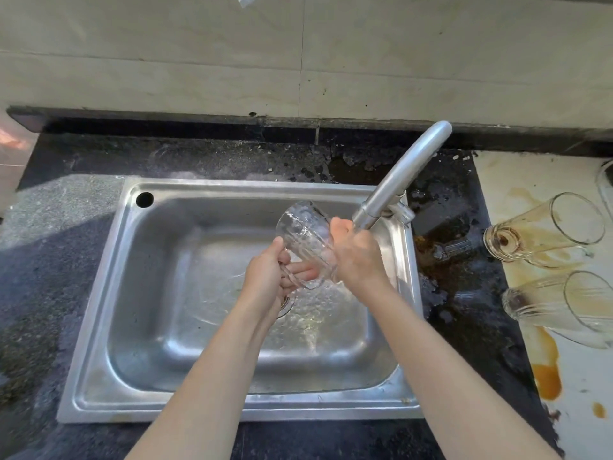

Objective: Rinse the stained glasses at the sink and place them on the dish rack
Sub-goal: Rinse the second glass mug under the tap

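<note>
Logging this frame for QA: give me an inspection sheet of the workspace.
Surface: dark stone counter, wet near the tap; steel sink holds water.
Job's things: clear glass held over the sink; far stained glass and near stained glass lie on their sides on the white board, right. No dish rack seen.
Clutter: brown spill on the board.
Grippers: left hand and right hand both grip the clear glass.
Cables: nothing seen.
Surroundings: tiled wall behind the counter.
</note>
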Action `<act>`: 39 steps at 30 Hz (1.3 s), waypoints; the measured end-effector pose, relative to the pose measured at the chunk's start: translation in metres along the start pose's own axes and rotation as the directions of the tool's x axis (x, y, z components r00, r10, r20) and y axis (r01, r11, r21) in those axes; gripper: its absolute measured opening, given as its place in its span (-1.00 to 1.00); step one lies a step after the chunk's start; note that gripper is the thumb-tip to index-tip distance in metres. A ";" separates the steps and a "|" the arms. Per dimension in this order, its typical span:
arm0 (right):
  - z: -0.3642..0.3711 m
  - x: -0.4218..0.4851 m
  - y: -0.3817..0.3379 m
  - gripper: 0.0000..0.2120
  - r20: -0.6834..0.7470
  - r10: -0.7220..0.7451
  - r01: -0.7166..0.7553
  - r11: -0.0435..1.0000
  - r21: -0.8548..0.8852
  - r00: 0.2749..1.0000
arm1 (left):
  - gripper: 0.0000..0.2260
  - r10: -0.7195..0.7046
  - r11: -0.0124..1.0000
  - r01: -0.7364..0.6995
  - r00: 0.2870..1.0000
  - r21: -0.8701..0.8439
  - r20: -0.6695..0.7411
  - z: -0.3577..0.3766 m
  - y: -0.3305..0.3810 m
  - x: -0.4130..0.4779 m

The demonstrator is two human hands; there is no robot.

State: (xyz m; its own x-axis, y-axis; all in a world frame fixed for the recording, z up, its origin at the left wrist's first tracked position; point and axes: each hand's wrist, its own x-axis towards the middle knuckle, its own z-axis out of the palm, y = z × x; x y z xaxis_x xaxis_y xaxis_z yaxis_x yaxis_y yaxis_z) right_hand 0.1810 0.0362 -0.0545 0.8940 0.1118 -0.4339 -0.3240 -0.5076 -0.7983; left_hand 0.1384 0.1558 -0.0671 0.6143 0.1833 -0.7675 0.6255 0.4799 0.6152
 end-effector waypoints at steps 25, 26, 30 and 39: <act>-0.015 -0.002 -0.018 -0.75 0.081 -0.020 0.027 0.996 -0.080 0.996 | -0.73 -0.226 0.973 0.230 0.970 0.030 -0.095 0.033 -0.010 0.023; -0.019 0.003 -0.019 -0.73 0.156 0.041 -0.018 0.989 -0.146 0.987 | -0.72 -0.196 0.976 0.203 0.976 0.076 -0.094 0.032 -0.009 0.021; -0.018 0.018 -0.007 -0.59 0.194 0.224 -0.228 0.974 -0.001 0.955 | -0.75 -0.011 0.975 0.033 0.995 0.221 -0.102 0.033 0.002 0.021; -0.017 0.016 0.018 -0.49 0.202 0.379 -0.421 0.684 0.595 0.903 | -0.66 -0.059 0.998 0.057 0.990 0.020 0.129 0.046 0.010 0.012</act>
State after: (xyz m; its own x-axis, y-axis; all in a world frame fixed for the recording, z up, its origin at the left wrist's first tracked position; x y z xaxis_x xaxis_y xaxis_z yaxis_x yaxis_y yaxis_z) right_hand 0.1950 0.0141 -0.0688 0.6218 0.0812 -0.7789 -0.7822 0.1142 -0.6125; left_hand 0.1741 0.1232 -0.0617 0.6332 0.0423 -0.7728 0.6690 0.4723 0.5739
